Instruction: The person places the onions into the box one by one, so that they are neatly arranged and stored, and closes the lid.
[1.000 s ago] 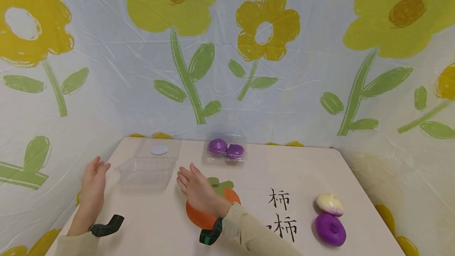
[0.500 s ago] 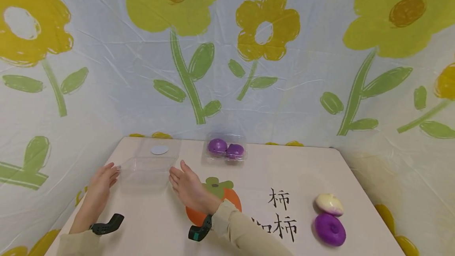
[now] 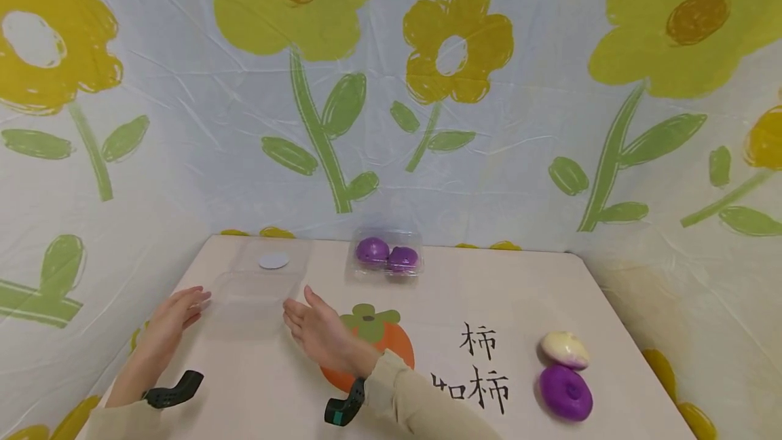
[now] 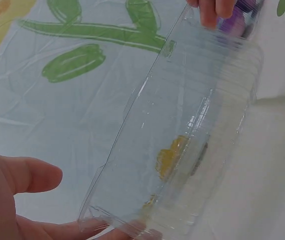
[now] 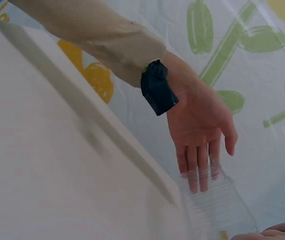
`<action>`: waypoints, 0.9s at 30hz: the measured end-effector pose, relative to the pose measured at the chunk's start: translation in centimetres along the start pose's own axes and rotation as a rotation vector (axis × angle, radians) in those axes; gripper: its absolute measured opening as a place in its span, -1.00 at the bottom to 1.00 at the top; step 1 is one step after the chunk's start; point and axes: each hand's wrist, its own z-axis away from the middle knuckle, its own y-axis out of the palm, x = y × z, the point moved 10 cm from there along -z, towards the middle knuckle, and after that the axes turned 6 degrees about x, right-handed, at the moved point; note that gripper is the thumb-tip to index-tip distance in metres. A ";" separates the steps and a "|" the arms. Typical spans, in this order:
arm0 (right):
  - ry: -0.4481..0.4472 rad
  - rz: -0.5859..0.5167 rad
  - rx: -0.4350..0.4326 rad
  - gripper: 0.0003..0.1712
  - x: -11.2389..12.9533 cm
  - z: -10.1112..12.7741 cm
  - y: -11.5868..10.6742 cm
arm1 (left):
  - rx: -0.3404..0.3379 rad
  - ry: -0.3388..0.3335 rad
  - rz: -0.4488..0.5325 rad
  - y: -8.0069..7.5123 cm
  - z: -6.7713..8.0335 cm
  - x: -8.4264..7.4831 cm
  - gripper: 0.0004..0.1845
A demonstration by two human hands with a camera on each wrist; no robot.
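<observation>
A clear plastic clamshell box (image 3: 253, 304) stands at the left of the table, its lid (image 3: 244, 253) laid back, a white round label (image 3: 273, 261) showing there. My left hand (image 3: 171, 331) touches the box's left side with fairly straight fingers; in the left wrist view its thumb (image 4: 35, 175) stays off the plastic. On the opposite side, my right hand (image 3: 324, 331) rests its extended fingers against the wall. From the right wrist view, the left hand's fingers (image 5: 202, 160) lie flat along the clear plastic (image 5: 212, 205).
Behind, another clear box (image 3: 386, 273) holds two purple round, bun-like pieces (image 3: 373, 250). At the right lie a cream-and-purple round piece (image 3: 565, 350) and a purple one (image 3: 566, 392), touching. The tabletop bears a printed orange persimmon (image 3: 397, 348). Flowered cloth (image 3: 391, 195) walls the table in.
My hands have come in from either side until the fingers touch the clear box. The box's near part has shifted slightly towards me.
</observation>
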 end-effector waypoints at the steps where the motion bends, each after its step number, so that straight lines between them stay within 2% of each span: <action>1: 0.003 -0.002 0.003 0.07 -0.1 0.2 0.1 | 0.006 0.013 0.001 0.0 0.1 0.0 -0.24; 4: 0.021 -0.014 0.006 0.09 -0.4 0.7 0.3 | 0.022 0.052 0.022 -0.2 0.5 -0.1 -0.28; 6: 0.031 -0.025 0.008 0.11 -0.6 1.1 0.5 | 0.040 0.056 0.057 -0.1 0.8 0.0 -0.29; 12: 0.067 -0.035 0.028 0.10 -1.0 2.9 1.0 | 0.099 -0.031 0.111 0.1 1.7 1.2 -0.29; 15: 0.071 -0.037 0.043 0.09 -1.3 3.7 1.4 | 0.104 -0.046 0.160 -0.1 2.3 1.5 -0.35; 19: 0.064 -0.057 0.063 0.07 -1.5 4.7 1.8 | 0.120 -0.026 0.205 -0.3 3.2 1.6 -0.46; 22: 0.075 -0.073 0.080 0.07 -1.7 5.7 2.0 | 0.134 -0.010 0.186 -0.3 3.7 1.9 -0.48; 27: 0.115 -0.077 0.112 0.06 -2.4 7.2 2.3 | 0.196 0.036 0.196 0.0 4.5 2.7 -0.62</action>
